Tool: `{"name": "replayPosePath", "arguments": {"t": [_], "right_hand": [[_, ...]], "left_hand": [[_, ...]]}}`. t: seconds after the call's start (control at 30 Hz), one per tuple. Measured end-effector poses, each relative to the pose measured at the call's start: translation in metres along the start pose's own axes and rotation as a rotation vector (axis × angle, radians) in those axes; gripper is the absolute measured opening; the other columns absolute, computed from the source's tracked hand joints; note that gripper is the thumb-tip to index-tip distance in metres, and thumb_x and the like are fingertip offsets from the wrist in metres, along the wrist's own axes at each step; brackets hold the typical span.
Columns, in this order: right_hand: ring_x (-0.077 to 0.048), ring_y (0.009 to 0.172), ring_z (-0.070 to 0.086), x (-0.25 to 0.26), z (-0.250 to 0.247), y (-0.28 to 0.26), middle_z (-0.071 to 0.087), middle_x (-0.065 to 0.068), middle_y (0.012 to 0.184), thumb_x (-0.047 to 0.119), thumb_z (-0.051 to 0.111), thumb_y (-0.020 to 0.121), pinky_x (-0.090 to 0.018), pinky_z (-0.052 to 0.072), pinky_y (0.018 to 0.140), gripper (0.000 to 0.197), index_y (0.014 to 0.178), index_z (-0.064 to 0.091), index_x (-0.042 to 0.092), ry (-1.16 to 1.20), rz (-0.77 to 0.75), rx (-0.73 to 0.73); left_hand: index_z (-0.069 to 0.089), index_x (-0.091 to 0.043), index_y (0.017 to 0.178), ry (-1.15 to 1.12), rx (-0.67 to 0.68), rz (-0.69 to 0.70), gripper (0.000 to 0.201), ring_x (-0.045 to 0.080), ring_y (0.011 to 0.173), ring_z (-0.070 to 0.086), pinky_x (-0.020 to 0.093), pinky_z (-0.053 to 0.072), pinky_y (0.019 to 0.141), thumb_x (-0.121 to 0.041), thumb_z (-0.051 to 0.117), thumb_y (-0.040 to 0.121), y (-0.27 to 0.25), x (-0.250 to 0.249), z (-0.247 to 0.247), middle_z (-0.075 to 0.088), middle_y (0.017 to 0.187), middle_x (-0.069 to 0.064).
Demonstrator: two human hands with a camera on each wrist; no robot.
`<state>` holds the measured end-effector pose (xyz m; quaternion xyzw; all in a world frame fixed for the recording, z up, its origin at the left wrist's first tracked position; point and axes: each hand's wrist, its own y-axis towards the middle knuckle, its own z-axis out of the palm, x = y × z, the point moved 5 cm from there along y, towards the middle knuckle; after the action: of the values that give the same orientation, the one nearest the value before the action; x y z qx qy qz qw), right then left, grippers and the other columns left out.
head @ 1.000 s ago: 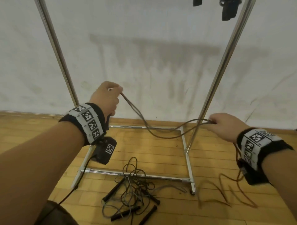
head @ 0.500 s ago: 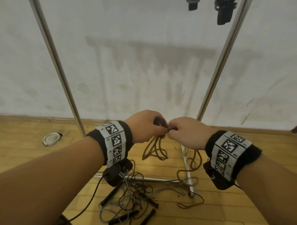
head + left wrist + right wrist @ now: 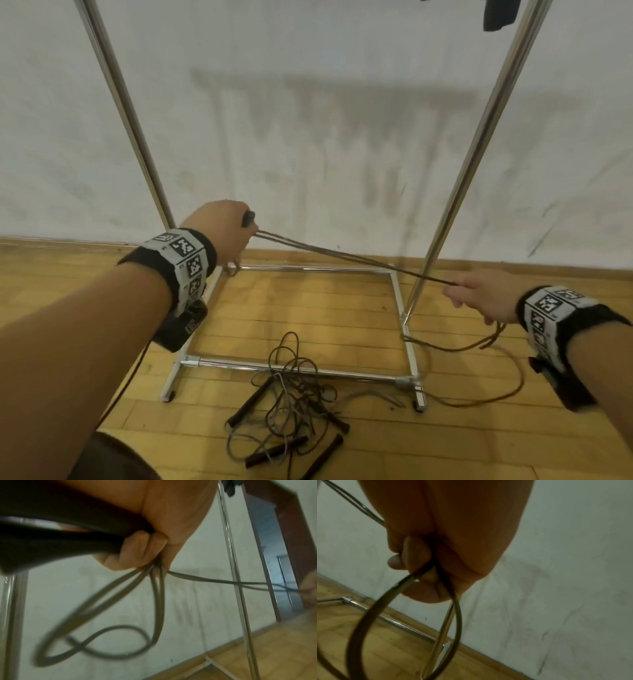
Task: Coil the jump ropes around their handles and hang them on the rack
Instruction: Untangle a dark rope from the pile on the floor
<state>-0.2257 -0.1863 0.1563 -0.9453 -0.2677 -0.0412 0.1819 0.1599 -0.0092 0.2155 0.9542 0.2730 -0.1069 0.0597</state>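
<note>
My left hand (image 3: 227, 230) grips the black handles (image 3: 72, 543) of a brown jump rope (image 3: 349, 256), with loops of cord (image 3: 106, 639) hanging under the fist. Two strands run taut from it down to my right hand (image 3: 474, 297), which pinches the cord (image 3: 436, 566). The slack (image 3: 479, 346) drops from the right hand to the floor. A metal rack (image 3: 479, 137) stands in front of me against the wall; both hands are between its uprights at knee height. A dark bundle (image 3: 498, 13) hangs at the rack's top right.
A tangle of grey and black jump ropes (image 3: 291, 411) with several black handles lies on the wooden floor across the rack's front base bar (image 3: 239, 364). The left upright (image 3: 126, 113) rises behind my left hand. A white wall closes the back.
Half a second ago my hands met in the middle; they have since pulled apart, left hand up-left and right hand out to the right, drawing the cord taut between them.
</note>
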Motion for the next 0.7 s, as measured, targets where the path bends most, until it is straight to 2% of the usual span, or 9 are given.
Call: {"name": "replayPosePath", "arguments": {"t": [0.1,0.2,0.27,0.33,0.43,0.5,0.57,0.63,0.7], "right_hand": [[-0.006,0.059,0.06,0.031,-0.008,0.002,0.063,0.007,0.074,0.046,0.042,0.106,-0.018,0.043,0.049,0.037,0.087,0.066,0.025,-0.003,-0.061,-0.045],[-0.012,0.084,0.061,0.089,-0.012,-0.002,0.065,0.004,0.092,0.042,0.045,0.105,-0.031,0.048,0.07,0.03,0.093,0.066,0.024,-0.016,-0.225,0.0],[-0.012,0.086,0.059,0.121,-0.012,-0.013,0.064,0.005,0.093,0.04,0.048,0.102,-0.032,0.046,0.071,0.024,0.093,0.066,0.027,0.009,-0.296,0.038],[-0.015,0.088,0.061,0.143,-0.013,-0.022,0.066,0.002,0.096,0.037,0.046,0.102,-0.037,0.05,0.078,0.027,0.099,0.069,0.024,0.051,-0.349,0.044],[-0.024,0.091,0.064,0.153,-0.019,-0.03,0.069,-0.007,0.097,0.03,0.044,0.105,-0.043,0.052,0.086,0.029,0.104,0.069,0.017,0.099,-0.406,0.032],[-0.019,0.081,0.062,0.149,-0.02,-0.03,0.067,0.0,0.09,0.032,0.045,0.104,-0.039,0.052,0.078,0.025,0.098,0.068,0.024,0.183,-0.415,0.043],[-0.008,0.065,0.057,0.139,-0.02,-0.025,0.062,0.01,0.076,0.04,0.046,0.104,-0.031,0.046,0.064,0.025,0.092,0.066,0.029,0.222,-0.385,0.021],[0.002,0.058,0.056,0.122,-0.018,-0.017,0.062,0.018,0.067,0.045,0.047,0.104,-0.024,0.04,0.059,0.026,0.088,0.062,0.032,0.211,-0.36,-0.006],[0.009,0.057,0.056,0.097,-0.014,-0.009,0.063,0.016,0.069,0.046,0.047,0.105,-0.019,0.038,0.057,0.025,0.087,0.061,0.035,0.162,-0.316,-0.019]], "left_hand": [[0.065,-0.027,0.138,0.011,0.126,0.108,0.037,0.019,0.113,0.062,0.028,0.043,0.094,-0.043,0.057,0.106,-0.01,-0.015,0.018,0.069,0.133,-0.001],[0.055,-0.043,0.148,-0.165,0.22,0.294,0.045,-0.005,0.1,0.055,0.017,0.039,0.093,-0.048,0.061,0.103,-0.026,-0.056,0.03,0.066,0.134,-0.013],[0.056,-0.05,0.144,-0.309,0.265,0.372,0.045,-0.016,0.075,0.058,0.005,0.042,0.071,-0.048,0.067,0.1,-0.038,-0.084,0.037,0.065,0.115,-0.024],[0.062,-0.051,0.135,-0.456,0.329,0.406,0.042,-0.013,0.054,0.058,0.007,0.042,0.049,-0.047,0.074,0.095,-0.049,-0.105,0.045,0.068,0.093,-0.024],[0.068,-0.042,0.116,-0.503,0.416,0.407,0.023,-0.001,0.045,0.055,0.018,0.046,0.045,-0.044,0.075,0.094,-0.055,-0.123,0.055,0.073,0.082,-0.022],[0.07,-0.037,0.099,-0.482,0.392,0.402,0.005,0.001,0.048,0.055,0.018,0.045,0.046,-0.041,0.071,0.096,-0.051,-0.124,0.052,0.074,0.076,-0.018],[0.068,-0.034,0.084,-0.391,0.285,0.418,0.016,0.0,0.049,0.054,0.015,0.041,0.047,-0.044,0.066,0.097,-0.041,-0.12,0.043,0.069,0.066,-0.017],[0.066,-0.033,0.083,-0.298,0.186,0.393,0.021,0.002,0.055,0.055,0.019,0.037,0.05,-0.045,0.063,0.1,-0.029,-0.109,0.034,0.065,0.066,-0.012],[0.063,-0.033,0.084,-0.239,0.136,0.326,0.021,0.007,0.059,0.057,0.023,0.037,0.052,-0.041,0.06,0.103,-0.016,-0.088,0.028,0.063,0.07,-0.008]]}}
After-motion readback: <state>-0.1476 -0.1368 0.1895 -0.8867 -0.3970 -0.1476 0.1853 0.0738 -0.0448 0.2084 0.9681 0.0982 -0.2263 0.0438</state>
